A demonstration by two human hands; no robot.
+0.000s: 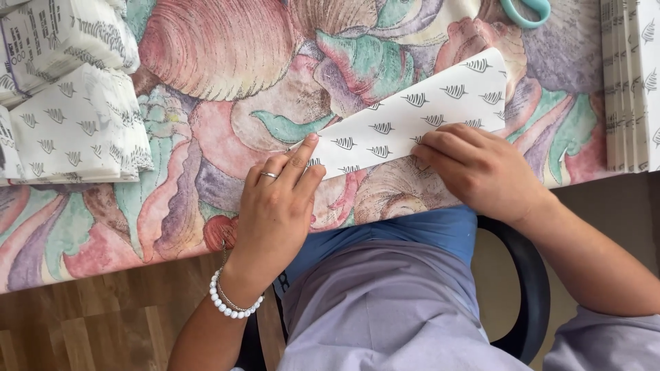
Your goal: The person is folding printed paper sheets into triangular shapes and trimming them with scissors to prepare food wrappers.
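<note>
i see the folded paper sheet (412, 117), white with small leaf marks, lying slantwise on the flowered tablecloth (227, 75). my left hand (275, 206) sits at the sheet's lower left tip, fingers stretched flat, forefinger pressing the edge, gripping nothing. my right hand (481, 172) lies on the sheet's lower edge, fingers curled down and pressing it; its fingertips hide the fold there. left of the sheet lie stacks of folded paper (75, 130); right of it another pile (629, 82), cut off by the frame. above the sheet, a teal scissor handle (526, 10) shows only partly.
</note>
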